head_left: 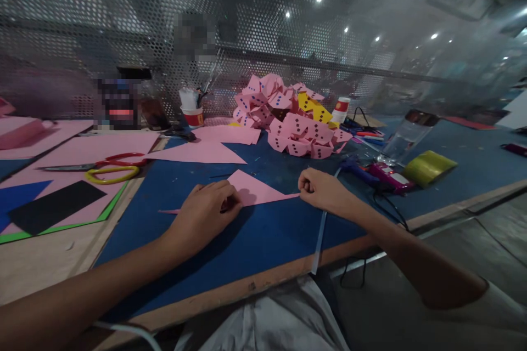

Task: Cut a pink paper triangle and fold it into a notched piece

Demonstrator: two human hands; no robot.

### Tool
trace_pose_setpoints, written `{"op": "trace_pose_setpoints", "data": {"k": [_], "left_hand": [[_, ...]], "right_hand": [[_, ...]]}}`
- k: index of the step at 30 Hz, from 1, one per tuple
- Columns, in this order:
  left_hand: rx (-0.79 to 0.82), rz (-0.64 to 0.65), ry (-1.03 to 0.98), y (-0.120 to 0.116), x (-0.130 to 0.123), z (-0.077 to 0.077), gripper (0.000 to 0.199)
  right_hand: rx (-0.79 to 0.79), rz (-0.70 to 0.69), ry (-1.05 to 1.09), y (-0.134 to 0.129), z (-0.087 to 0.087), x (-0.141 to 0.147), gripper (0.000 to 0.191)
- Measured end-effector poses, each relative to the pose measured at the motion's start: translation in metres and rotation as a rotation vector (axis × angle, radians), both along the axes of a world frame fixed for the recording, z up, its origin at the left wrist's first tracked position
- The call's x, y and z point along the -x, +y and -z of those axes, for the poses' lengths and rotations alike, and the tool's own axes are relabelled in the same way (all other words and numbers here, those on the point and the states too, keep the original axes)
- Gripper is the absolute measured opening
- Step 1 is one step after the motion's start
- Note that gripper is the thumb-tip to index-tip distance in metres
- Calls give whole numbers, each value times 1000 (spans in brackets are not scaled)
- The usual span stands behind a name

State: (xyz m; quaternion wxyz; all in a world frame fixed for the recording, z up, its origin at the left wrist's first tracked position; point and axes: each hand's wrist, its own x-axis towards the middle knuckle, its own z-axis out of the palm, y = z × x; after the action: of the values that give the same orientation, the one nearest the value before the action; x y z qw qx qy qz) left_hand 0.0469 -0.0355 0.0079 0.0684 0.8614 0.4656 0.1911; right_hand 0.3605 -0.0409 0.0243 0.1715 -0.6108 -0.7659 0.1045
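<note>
A pink paper piece (257,189) with a pointed top lies on the blue table mat between my hands. My left hand (208,214) rests over its left part, fingers curled and pressed onto the paper. A thin pink tip pokes out to the left of that hand. My right hand (319,192) is closed, pinching the narrow right end of the same paper. Just behind it lies a larger pink paper sheet (201,152) with a pointed corner. Further back sits a pile of folded pink paper shapes (269,101) with dark dots. My left fingertips are partly hidden.
Scissors (113,170) with red and yellow handles lie at left, near a black card (57,207). On the right are a magenta tool (389,176), a yellow-green tape roll (429,168) and a clear bottle (407,137). A paper cup (193,117) stands by the mesh screen.
</note>
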Motion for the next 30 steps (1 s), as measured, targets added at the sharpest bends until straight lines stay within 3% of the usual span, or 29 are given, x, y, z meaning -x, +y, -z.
{"op": "trace_pose_setpoints", "data": {"k": [4, 7, 13, 18, 30], "left_hand": [[-18, -13, -3, 0, -1, 1, 16], [-16, -25, 13, -1, -3, 0, 13], [-5, -7, 21, 0, -2, 0, 13], [-9, 14, 11, 1, -1, 1, 14], [54, -13, 5, 6, 1, 0, 12]], "right_hand": [[-109, -57, -23, -6, -16, 16, 13], [-81, -180, 79, -9, -24, 42, 11], [44, -369, 100, 5, -14, 83, 11], [47, -366, 111, 11, -4, 89, 11], [-24, -396, 81, 10, 1, 91, 10]]}}
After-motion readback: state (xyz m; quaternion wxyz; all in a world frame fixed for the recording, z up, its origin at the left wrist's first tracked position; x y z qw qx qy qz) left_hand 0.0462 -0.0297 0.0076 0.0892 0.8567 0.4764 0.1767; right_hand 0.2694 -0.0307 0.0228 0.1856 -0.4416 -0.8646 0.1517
